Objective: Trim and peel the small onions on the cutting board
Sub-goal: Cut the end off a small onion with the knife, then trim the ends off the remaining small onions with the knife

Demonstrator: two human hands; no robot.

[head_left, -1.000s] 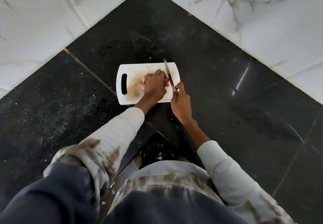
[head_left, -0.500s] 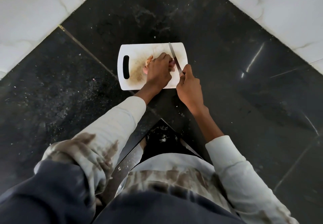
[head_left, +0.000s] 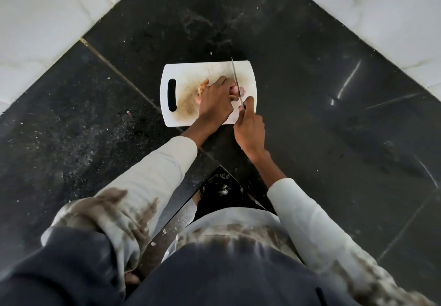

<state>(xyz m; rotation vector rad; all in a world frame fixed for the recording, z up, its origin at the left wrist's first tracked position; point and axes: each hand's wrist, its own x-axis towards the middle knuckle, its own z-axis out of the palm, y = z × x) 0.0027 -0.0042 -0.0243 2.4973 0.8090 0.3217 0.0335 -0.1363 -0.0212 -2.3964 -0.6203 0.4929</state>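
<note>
Gripped under curled fingertips of the left hand (head_left: 216, 101): one small pinkish onion (head_left: 235, 90), pressed down on the right half of a white rectangular plastic cutting board (head_left: 249, 72). Right hand (head_left: 249, 130) was closed around the handle of a narrow steel-bladed knife (head_left: 235, 75); handle hidden in the fist, blade on edge, crossing the onion, tip reaching the board's far edge. A cut pinkish piece (head_left: 242, 91) lay just right of the blade. Tan papery onion skins (head_left: 204, 85) lay just left of the left hand, partly covered by it. Board surface was stained brown toward its middle; slotted handle hole (head_left: 172, 94) at its left end. Board rested on a black polished stone countertop (head_left: 322, 126), speckled with pale scraps, set in a corner of white marbled wall tiles (head_left: 43, 14). Both forearms wore pale long sleeves (head_left: 164, 169), stained brown higher up.
</note>
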